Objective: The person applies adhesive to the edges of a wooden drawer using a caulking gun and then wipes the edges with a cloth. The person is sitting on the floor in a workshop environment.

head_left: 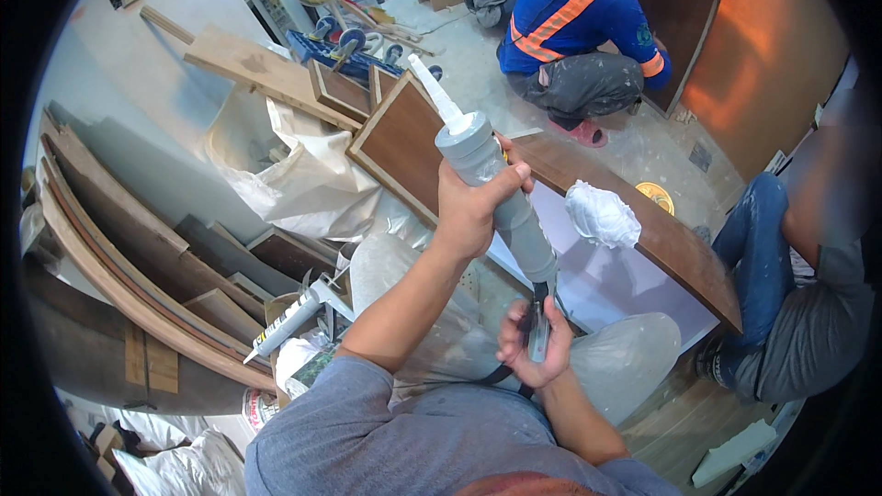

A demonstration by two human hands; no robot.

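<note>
My left hand (473,207) is wrapped round the upper part of a grey sealant cartridge (530,243). The cartridge is tilted, its white tapered nozzle (434,92) pointing up and away to the left. At its lower end my right hand (533,349) grips what looks like a utility knife (539,326), its dark tip against or very near the cartridge's base. A crumpled white cloth (602,214) lies just right of the cartridge, on a brown-edged panel with a pale inside (634,280).
A caulking gun with a cartridge (294,320) rests left of my arm. Wooden boards (119,193) and a white sack (308,165) stand left. A co-worker in blue (574,14) squats ahead; another person's jeans-clad leg (758,248) is close on my right. A yellow-rimmed tub (656,197) stands beyond the panel.
</note>
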